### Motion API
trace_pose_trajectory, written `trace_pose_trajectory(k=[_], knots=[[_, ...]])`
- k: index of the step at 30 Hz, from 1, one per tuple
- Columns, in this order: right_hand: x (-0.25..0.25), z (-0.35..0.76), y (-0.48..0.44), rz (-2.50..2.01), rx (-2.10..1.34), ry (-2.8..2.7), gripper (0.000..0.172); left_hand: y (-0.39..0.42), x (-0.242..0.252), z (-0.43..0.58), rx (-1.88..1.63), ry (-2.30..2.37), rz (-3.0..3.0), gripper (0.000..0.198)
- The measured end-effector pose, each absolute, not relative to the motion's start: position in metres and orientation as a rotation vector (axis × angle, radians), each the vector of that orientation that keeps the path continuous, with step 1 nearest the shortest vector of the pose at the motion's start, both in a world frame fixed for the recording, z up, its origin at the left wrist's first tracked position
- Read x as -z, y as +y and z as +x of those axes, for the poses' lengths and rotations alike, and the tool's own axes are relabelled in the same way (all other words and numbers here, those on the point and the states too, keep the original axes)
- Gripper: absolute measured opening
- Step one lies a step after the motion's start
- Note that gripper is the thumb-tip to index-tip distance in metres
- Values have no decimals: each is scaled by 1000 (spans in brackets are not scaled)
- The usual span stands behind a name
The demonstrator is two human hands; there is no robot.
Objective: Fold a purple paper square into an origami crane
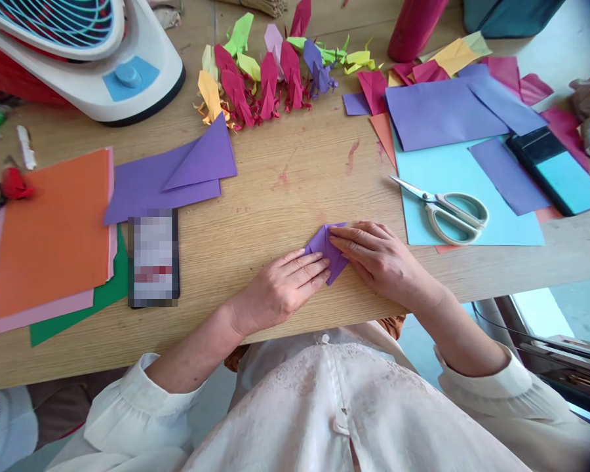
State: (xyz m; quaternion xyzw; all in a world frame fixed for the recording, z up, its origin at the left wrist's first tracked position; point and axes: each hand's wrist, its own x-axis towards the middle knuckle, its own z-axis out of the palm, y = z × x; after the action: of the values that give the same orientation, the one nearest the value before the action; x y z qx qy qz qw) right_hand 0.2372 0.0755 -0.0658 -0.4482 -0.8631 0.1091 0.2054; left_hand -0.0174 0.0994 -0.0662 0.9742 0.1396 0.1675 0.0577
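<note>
A small piece of folded purple paper (335, 261) lies on the table near its front edge, partly covered by my fingers. My left hand (295, 282) rests on its left side, fingers stretched out and lying flat. With fingers pressed together, my right hand (376, 252) grips its upper right corner; the thumb is mostly hidden. Crease lines and layered flaps show between the two hands.
White-handled scissors (456, 213) lie on light blue paper (496, 226) at right, near purple sheets (437, 115) and a phone (560, 167). Several folded paper figures (270, 78) stand at the back. Left are orange paper (54, 229), another phone (153, 259) and a white appliance (142, 59).
</note>
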Motion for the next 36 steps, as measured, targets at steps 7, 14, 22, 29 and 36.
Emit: trace_pose_trajectory(k=[7,14,22,29,36], knots=[[62,229,58,-1129,-269,-2396,37,93,58,-15,-461,473,3002,33],[71,218,46,-1218,-237,-2365,40,82,57,-10,-481,624,3024,30],[70,221,42,-1218,-237,-2384,36,74,55,-8,-377,761,3041,23],[69,228,39,-1147,-311,-2473,40,74,49,-9,-253,738,3111,29],[74,228,37,-1139,-272,-2461,40,80,47,-16,-245,646,3135,34]])
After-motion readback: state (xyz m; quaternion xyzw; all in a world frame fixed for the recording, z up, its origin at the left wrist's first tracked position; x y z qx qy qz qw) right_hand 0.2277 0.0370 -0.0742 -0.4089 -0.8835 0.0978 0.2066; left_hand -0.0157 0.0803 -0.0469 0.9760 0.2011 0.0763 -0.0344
